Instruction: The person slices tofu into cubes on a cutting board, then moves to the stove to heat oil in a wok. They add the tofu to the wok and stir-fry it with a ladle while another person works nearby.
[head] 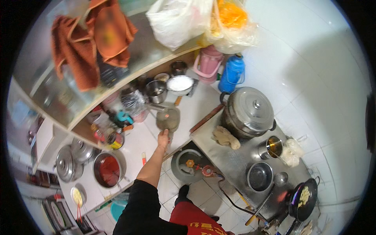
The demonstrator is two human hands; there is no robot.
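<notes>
Stretched out over the white tiled counter (138, 141), my left hand (164, 138) grips the near edge of a round, shallow, grey-brown utensil (168, 119); its exact kind is unclear. A metal handle (157, 107) lies at its far left, and a wooden handle (178, 100) shows beyond it. Past these stand a steel pot (156, 91) and a bowl of white contents (179, 83). My right hand is out of view. On the stove at the lower right, yellow food pieces (304, 196) lie in a black wok (311, 205).
Right steel counter (217, 154): large lidded pot (252, 111), beige cloth (225, 137), oil container (271, 147), empty-looking pot (260, 177), ladle (280, 178). Left: pot of red liquid (108, 170). Below, a gas cylinder (188, 166) with a hose. Overhead shelf edge (117, 91) with hanging orange towels (79, 55).
</notes>
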